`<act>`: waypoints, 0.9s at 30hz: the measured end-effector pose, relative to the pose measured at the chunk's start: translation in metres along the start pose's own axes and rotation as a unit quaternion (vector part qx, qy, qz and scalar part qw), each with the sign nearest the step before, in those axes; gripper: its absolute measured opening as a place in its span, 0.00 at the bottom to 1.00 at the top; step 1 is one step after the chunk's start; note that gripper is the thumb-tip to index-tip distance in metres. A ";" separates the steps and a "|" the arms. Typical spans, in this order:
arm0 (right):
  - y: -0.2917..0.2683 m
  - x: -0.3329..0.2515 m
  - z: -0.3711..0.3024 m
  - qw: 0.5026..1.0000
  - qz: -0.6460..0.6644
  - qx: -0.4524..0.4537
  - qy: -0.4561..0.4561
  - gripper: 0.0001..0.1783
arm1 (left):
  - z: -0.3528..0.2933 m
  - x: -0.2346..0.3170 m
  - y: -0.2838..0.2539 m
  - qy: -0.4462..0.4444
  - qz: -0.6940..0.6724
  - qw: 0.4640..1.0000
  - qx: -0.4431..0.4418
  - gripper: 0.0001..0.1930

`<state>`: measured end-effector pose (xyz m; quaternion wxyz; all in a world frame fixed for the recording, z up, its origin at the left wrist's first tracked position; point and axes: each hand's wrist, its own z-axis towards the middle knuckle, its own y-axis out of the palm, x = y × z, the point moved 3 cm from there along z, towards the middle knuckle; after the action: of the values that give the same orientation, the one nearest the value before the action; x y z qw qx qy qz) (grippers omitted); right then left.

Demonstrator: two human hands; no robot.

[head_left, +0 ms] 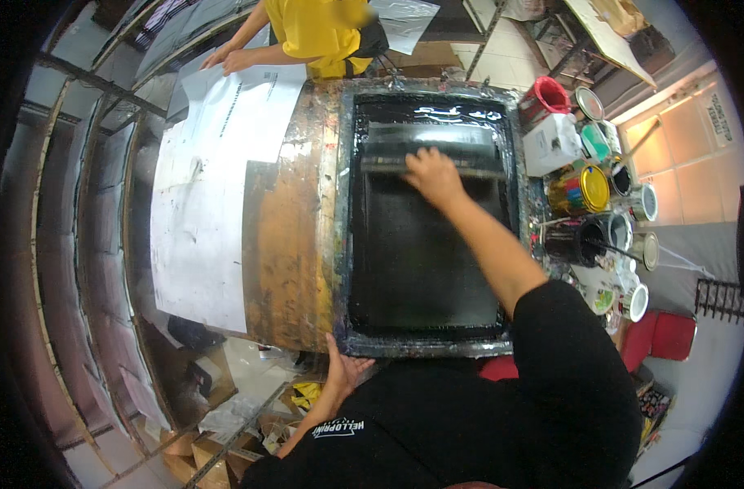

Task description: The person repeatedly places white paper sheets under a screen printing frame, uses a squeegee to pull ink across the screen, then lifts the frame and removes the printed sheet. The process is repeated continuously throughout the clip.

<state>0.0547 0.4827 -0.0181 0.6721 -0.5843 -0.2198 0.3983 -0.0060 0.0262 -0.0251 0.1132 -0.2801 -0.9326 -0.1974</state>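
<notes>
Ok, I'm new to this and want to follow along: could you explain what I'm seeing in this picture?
There's no robot here, only a person's bare hands. A wide fisheye camera on that person's head looks down, so straight edges bend near the rim. The right hand grips a long dark bar lying across a dark framed panel. The left hand is at the frame's near left corner, fingers spread. Left of the panel lie a brown, stained tabletop and a white sheet. Cans crowd the right side. Across the table, a co-worker in yellow has both hands at another white sheet.
</notes>
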 end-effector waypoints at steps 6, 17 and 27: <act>-0.020 0.075 0.116 0.999 0.026 -0.036 -0.024 0.24 | -0.024 0.001 0.008 0.051 -0.001 0.999 0.016 0.56; -0.080 -0.093 -0.134 0.996 -0.008 -0.090 0.006 0.21 | -0.041 0.004 -0.001 0.173 0.015 0.981 -0.082 0.52; -0.322 -0.195 -0.156 0.992 -0.068 0.107 -0.015 0.17 | -0.160 0.114 0.084 0.414 0.020 0.774 -0.479 0.49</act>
<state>0.1488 0.2327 0.2896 0.7527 -0.4867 -0.2253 0.3819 -0.0354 0.0760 0.1810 0.3433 -0.2081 -0.5751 -0.7128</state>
